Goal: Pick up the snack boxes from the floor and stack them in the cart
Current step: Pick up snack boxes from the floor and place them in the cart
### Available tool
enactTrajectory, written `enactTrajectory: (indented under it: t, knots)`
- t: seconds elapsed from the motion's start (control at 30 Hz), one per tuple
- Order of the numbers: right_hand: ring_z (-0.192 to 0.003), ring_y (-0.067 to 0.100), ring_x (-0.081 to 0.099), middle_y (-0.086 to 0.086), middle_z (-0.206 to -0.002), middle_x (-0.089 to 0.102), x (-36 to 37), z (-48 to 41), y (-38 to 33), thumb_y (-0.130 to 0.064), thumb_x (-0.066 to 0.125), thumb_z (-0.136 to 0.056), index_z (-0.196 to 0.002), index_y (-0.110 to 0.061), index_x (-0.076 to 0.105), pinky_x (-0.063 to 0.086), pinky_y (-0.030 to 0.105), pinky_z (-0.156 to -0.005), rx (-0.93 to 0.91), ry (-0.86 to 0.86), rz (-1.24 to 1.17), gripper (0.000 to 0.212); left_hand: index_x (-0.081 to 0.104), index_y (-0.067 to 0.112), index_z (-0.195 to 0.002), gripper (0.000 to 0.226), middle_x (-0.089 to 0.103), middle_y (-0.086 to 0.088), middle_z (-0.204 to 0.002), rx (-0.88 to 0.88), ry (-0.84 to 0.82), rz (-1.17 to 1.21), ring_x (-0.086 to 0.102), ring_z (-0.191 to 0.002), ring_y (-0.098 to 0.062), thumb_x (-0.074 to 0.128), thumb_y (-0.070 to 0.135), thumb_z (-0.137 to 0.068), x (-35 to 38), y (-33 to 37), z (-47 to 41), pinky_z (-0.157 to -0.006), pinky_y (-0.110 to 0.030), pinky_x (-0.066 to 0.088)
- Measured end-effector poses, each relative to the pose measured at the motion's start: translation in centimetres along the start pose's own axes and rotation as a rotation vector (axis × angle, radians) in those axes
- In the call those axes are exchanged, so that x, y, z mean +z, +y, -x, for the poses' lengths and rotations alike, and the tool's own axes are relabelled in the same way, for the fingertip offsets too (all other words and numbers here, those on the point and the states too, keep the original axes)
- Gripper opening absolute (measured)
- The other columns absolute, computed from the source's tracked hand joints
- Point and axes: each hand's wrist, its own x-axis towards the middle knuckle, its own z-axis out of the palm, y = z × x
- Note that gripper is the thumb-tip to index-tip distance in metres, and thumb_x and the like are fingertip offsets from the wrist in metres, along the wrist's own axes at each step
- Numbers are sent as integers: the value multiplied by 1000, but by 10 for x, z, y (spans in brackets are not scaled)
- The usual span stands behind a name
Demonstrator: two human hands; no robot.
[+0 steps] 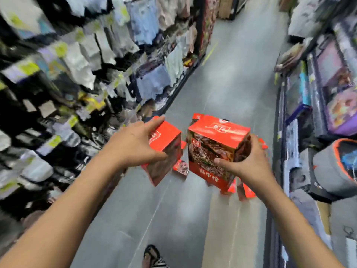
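Observation:
My left hand [135, 146] grips a red snack box [166, 151] from above, tilted, held over the grey aisle floor. My right hand [249, 163] grips a second red snack box [214, 149] with a meat picture and white characters, thumb on its front face and fingers round its right side. Both boxes are in the air, side by side, a small gap between them. More red boxes [181, 167] lie on the floor beneath and behind them, partly hidden. No cart shows in the view. The frame is blurred by motion.
Racks of hanging packaged goods [77, 74] line the left side of the aisle. Shelves with boxed goods and a grey bag [332, 167] line the right. The grey floor [231, 74] runs ahead between them. My sandalled foot [152, 256] shows at the bottom.

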Motion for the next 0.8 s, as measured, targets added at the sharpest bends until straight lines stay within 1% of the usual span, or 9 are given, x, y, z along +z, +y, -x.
enactTrajectory:
  t: [0.07, 0.13, 0.23, 0.4, 0.47, 0.57, 0.67, 0.73, 0.8]
  knots:
    - [-101, 3, 63, -13, -110, 64, 35, -7, -36, -23, 94, -48, -117, -23, 48, 48, 27, -90, -77, -70, -2, 83, 17, 49, -145, 101, 49, -2, -100, -65, 30, 8, 51, -99, -25, 62, 65, -56, -28, -23, 20, -68, -31, 33]
    - [-102, 4, 63, -11, -111, 65, 71, -10, -67, -32, 93, -43, -115, -25, 47, 48, 27, -92, -127, -139, -10, 86, 17, 49, -145, 104, 48, 0, -98, -139, 78, 53, 52, -99, -25, 58, 66, -51, -49, -51, 45, -72, -32, 39]
    - [-104, 7, 63, -9, -114, 65, 122, -10, -97, -30, 94, -46, -117, -25, 47, 49, 30, -94, -203, -249, 13, 85, 18, 51, -144, 108, 55, -1, -105, -260, 162, 106, 54, -99, -24, 56, 68, -45, -65, -98, 86, -82, -35, 48]
    - [-104, 6, 63, -7, -118, 64, 208, -3, -133, -28, 96, -48, -125, -22, 47, 48, 32, -97, -291, -485, -1, 91, 16, 53, -142, 102, 56, -3, -118, -480, 236, 77, 53, -107, -26, 58, 64, -50, -76, -157, 160, -77, -32, 43]
    - [-107, 9, 62, -5, -119, 63, 240, 4, -147, -33, 94, -44, -122, -22, 47, 48, 33, -97, -337, -581, 3, 92, 16, 49, -144, 101, 54, -5, -121, -597, 249, 52, 52, -111, -27, 62, 62, -55, -74, -172, 190, -84, -34, 44]
    - [-109, 7, 60, -4, -120, 61, 283, 17, -165, -31, 94, -47, -121, -21, 47, 47, 30, -96, -435, -794, 26, 89, 16, 46, -146, 101, 52, -6, -124, -778, 289, 66, 51, -116, -27, 67, 59, -59, -63, -182, 238, -92, -36, 44]
    - [-110, 10, 61, -2, -122, 61, 322, 32, -174, -36, 95, -43, -124, -22, 46, 49, 29, -91, -469, -990, 55, 97, 13, 48, -144, 102, 52, -4, -122, -957, 344, 100, 54, -112, -27, 64, 58, -56, -46, -177, 287, -89, -35, 46]
    - [-111, 14, 62, -2, -122, 63, 345, 45, -176, -54, 94, -34, -127, -22, 47, 50, 40, -96, -500, -1116, 82, 108, 12, 48, -144, 101, 51, -3, -116, -1102, 390, 133, 56, -108, -28, 66, 54, -59, -29, -166, 319, -85, -34, 46]
    - [-109, 15, 64, 0, -119, 65, 363, 63, -177, -56, 92, -34, -124, -21, 50, 49, 47, -98, -525, -1235, 106, 105, 9, 50, -143, 102, 49, -2, -109, -1238, 429, 160, 57, -104, -28, 61, 56, -56, -12, -147, 348, -82, -34, 47]
